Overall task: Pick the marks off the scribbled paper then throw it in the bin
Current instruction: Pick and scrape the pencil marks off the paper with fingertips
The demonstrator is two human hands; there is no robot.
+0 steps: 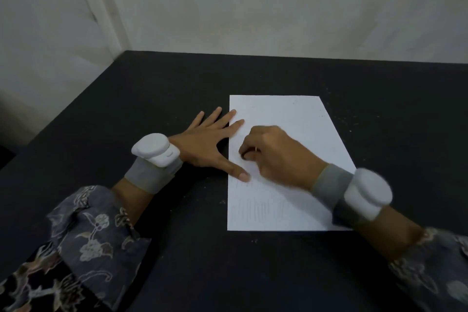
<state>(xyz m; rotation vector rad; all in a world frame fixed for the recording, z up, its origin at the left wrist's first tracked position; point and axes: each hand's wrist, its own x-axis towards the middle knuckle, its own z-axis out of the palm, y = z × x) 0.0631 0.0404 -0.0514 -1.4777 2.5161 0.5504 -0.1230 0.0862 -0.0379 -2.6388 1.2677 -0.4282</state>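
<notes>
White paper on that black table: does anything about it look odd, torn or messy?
Nothing torn. The white sheet of paper lies flat and slightly askew on the black table, faint pencil scribbles near its bottom edge. Small pale crumbs dot the table to its right.

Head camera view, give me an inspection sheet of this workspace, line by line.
Surface: black matte table, pale specks near the sheet.
Job's things: white paper sheet lying flat, faint pencil scribbles on its near part; bin not seen.
Clutter: nothing seen.
Grippers: left hand flat, fingers spread, pressing the sheet's left edge; right hand curled on the sheet, contents hidden.
Cables: nothing seen.
Surroundings: whitish walls meeting in a corner.
</notes>
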